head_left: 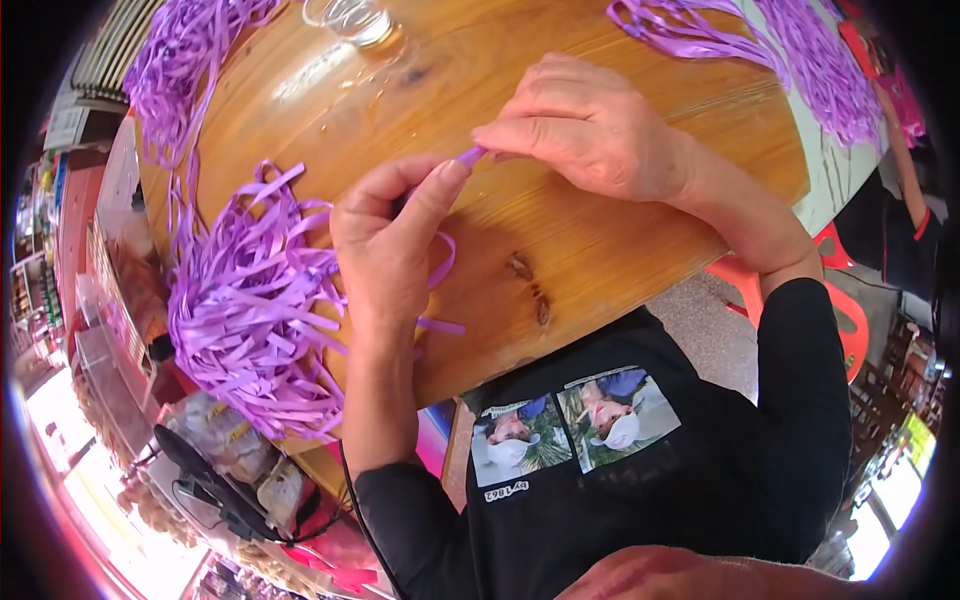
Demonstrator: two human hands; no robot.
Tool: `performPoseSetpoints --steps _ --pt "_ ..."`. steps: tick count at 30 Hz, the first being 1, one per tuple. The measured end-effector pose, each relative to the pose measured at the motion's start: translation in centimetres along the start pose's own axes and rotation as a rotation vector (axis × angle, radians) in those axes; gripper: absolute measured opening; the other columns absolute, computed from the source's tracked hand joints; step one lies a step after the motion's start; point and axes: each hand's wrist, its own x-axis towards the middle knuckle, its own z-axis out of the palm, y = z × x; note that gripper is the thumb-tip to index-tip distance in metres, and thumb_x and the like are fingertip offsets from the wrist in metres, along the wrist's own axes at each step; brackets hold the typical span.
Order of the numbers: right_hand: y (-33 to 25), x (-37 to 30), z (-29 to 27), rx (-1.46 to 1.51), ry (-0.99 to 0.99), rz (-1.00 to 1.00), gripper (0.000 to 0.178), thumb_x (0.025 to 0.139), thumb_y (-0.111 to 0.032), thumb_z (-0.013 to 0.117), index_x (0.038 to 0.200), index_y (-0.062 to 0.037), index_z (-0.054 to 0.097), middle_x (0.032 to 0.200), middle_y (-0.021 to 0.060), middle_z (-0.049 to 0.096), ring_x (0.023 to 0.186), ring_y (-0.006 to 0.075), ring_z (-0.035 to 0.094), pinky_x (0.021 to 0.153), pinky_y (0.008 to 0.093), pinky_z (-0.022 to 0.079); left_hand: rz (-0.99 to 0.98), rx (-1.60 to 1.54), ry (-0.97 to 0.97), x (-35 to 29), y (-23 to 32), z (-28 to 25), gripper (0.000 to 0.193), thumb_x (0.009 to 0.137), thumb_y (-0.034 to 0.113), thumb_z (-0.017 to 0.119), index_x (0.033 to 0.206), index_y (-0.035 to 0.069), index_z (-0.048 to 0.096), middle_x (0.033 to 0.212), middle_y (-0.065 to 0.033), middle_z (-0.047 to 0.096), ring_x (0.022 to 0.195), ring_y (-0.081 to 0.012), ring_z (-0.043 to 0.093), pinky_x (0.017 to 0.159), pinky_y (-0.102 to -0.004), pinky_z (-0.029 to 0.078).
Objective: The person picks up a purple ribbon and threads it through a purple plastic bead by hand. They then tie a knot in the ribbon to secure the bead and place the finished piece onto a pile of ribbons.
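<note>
A purple ribbon (469, 156) is stretched between my two hands above the wooden table (560, 240). My left hand (392, 220) pinches it between thumb and forefinger, and a loose end hangs behind the wrist. My right hand (590, 130) is closed with thumb and fingertips at the ribbon's other side; its curled fingers hide most of what they grip. Just left of my left hand lies a big tangled heap of purple ribbons (250, 300), spilling over the table's edge.
More purple ribbon bundles lie at the far left (190, 75) and far right (820, 80). A clear glass (365, 22) stands at the table's far side. Red plastic stools (845, 310) are at the right. Beyond the right edge, another person's arm (903, 165) shows.
</note>
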Motion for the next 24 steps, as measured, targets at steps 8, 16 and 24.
performPoseSetpoints --steps 8,16,24 --pt "-1.0 0.9 -0.5 0.316 -0.2 0.325 0.012 0.075 -0.004 0.066 0.087 -0.0028 0.064 0.078 0.0061 0.058 0.071 0.0174 0.056 0.064 0.0288 0.044 0.095 0.012 0.022 0.3 -0.4 0.2 0.006 0.079 0.005 0.069 0.082 0.0 0.067 0.066 0.0065 0.054 0.057 -0.0006 0.043 0.05 -0.0153 0.031" --pt "-0.3 0.1 -0.1 1.516 -0.151 0.999 0.016 0.084 -0.013 0.062 0.094 -0.0001 0.064 0.083 0.0022 0.06 0.075 0.0105 0.053 0.069 0.0246 0.043 0.146 -0.281 -0.046 1.1 -1.8 0.2 0.012 0.08 0.0 0.066 0.091 0.002 0.062 0.083 0.0017 0.06 0.074 -0.0028 0.051 0.062 -0.0149 0.038" --pt "-1.1 0.3 1.4 1.539 0.054 1.002 0.025 0.085 -0.007 0.059 0.109 0.0005 0.061 0.094 0.0061 0.063 0.083 0.0124 0.056 0.078 0.0264 0.045 0.219 -0.37 0.027 0.9 -3.0 1.5 0.013 0.081 -0.003 0.063 0.093 0.0 0.059 0.084 0.0 0.06 0.076 -0.005 0.053 0.067 -0.0168 0.042"
